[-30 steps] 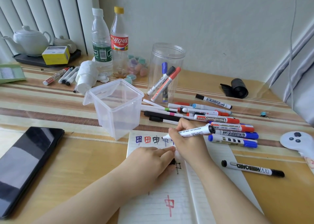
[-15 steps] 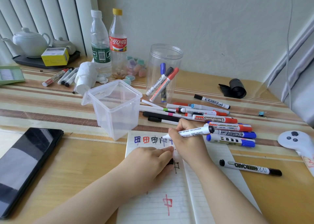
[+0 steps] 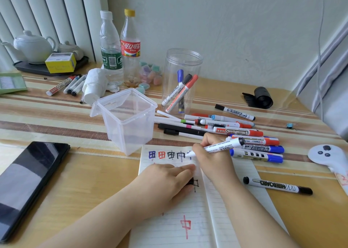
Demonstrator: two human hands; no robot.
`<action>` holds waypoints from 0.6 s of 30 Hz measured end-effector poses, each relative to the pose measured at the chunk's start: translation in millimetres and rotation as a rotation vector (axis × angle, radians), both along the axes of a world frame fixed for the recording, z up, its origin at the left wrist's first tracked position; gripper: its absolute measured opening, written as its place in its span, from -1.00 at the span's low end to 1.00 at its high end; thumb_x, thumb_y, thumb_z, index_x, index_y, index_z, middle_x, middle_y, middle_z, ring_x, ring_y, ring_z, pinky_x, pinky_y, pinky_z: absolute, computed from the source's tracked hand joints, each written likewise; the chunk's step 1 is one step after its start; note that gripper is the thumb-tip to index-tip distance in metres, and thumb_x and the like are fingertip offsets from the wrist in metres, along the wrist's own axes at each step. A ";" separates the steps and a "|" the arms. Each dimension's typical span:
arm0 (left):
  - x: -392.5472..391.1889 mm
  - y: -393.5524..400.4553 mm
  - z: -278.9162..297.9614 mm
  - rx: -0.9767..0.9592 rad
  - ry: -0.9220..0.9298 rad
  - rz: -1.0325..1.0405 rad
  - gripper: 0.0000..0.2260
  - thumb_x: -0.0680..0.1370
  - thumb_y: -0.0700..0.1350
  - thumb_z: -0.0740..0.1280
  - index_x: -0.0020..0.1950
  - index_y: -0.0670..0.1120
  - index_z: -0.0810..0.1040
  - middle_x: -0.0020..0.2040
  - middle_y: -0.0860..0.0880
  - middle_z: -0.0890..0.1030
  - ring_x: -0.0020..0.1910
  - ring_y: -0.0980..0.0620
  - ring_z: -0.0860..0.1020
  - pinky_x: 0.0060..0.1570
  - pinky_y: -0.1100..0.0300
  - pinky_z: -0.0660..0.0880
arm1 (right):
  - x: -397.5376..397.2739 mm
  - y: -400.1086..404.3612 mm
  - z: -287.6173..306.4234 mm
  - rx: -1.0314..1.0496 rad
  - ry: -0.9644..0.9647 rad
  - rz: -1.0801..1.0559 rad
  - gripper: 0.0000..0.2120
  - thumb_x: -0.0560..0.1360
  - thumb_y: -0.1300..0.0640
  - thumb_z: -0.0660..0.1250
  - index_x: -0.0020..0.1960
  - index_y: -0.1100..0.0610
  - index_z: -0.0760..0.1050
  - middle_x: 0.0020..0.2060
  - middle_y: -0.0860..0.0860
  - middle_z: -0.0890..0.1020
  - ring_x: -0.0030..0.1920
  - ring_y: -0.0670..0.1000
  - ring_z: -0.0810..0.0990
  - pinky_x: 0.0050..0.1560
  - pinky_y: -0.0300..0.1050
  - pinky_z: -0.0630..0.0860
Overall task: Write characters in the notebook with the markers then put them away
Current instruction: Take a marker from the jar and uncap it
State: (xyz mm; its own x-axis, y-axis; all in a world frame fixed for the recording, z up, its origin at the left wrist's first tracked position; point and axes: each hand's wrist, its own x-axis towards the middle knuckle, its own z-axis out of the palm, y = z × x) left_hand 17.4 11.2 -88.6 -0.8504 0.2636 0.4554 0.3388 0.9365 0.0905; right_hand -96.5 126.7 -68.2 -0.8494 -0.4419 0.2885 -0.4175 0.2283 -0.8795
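My right hand (image 3: 211, 159) pinches a whiteboard marker (image 3: 220, 147), tip on the notebook (image 3: 169, 229). My left hand (image 3: 165, 183) curls round a black cap (image 3: 190, 182), mostly hidden.

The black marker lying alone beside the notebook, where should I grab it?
Pinch the black marker around the middle of its white barrel, coming straight down from above. It lies flat on the table, with open space on both long sides for your fingers.
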 end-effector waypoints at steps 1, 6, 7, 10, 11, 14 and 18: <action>0.0 0.0 0.0 -0.001 0.002 0.000 -0.72 0.54 0.02 0.12 0.00 -0.10 0.55 -0.08 0.06 0.66 -0.41 0.02 0.55 -0.51 0.25 0.45 | 0.0 0.1 0.1 -0.009 -0.003 0.010 -0.63 0.40 0.35 0.29 -0.44 0.11 0.19 -0.60 -0.12 0.29 -0.50 -0.15 0.28 -0.45 -0.35 0.24; -0.5 0.0 0.1 0.000 -0.012 0.016 -0.71 0.53 0.03 0.13 -0.01 -0.09 0.57 -0.20 0.08 0.64 -0.43 0.03 0.53 -0.55 0.25 0.43 | 2.9 -3.3 -2.2 0.039 -0.033 0.089 -0.70 0.45 0.26 0.32 -0.37 0.23 0.27 -0.51 0.02 0.34 -0.48 -0.12 0.28 -0.45 -0.31 0.25; -0.3 0.1 0.2 -0.004 -0.011 0.022 -0.71 0.53 0.03 0.13 -0.02 -0.08 0.57 -0.21 0.09 0.63 -0.43 0.04 0.53 -0.55 0.26 0.41 | 2.9 -3.4 -2.1 0.046 -0.036 0.083 -0.70 0.45 0.27 0.32 -0.37 0.22 0.26 -0.51 0.03 0.33 -0.48 -0.12 0.27 -0.47 -0.31 0.24; -0.1 0.9 1.1 -0.001 -0.008 0.027 -0.72 0.52 0.03 0.13 -0.04 -0.08 0.57 -0.20 0.09 0.64 -0.43 0.04 0.53 -0.55 0.28 0.40 | 0.6 -2.3 -1.1 0.028 -0.003 0.043 -0.66 0.42 0.33 0.30 -0.41 0.14 0.22 -0.54 -0.07 0.29 -0.50 -0.14 0.28 -0.48 -0.35 0.23; -0.1 1.0 1.0 0.006 -0.007 0.025 -0.72 0.52 0.03 0.13 -0.03 -0.09 0.57 -0.20 0.09 0.65 -0.43 0.03 0.54 -0.54 0.28 0.41 | 0.2 -1.9 -0.9 0.019 0.006 0.037 -0.65 0.41 0.34 0.30 -0.42 0.13 0.21 -0.56 -0.09 0.29 -0.50 -0.15 0.29 -0.47 -0.36 0.24; -0.6 1.4 0.2 0.019 -0.012 0.021 -0.72 0.52 0.02 0.14 0.00 -0.10 0.57 -0.20 0.07 0.65 -0.42 0.02 0.54 -0.54 0.25 0.43 | -0.1 -2.1 -1.5 0.014 -0.006 0.045 -0.67 0.44 0.30 0.31 -0.40 0.15 0.23 -0.59 -0.10 0.31 -0.51 -0.15 0.30 -0.47 -0.37 0.26; 0.3 1.4 2.0 0.006 -0.020 0.033 -0.71 0.52 0.02 0.13 -0.01 -0.08 0.58 -0.25 0.10 0.62 -0.44 0.04 0.52 -0.55 0.28 0.39 | -0.4 -2.5 -2.1 0.035 -0.002 0.061 -0.67 0.44 0.29 0.31 -0.40 0.15 0.23 -0.54 -0.06 0.29 -0.49 -0.13 0.27 -0.47 -0.34 0.24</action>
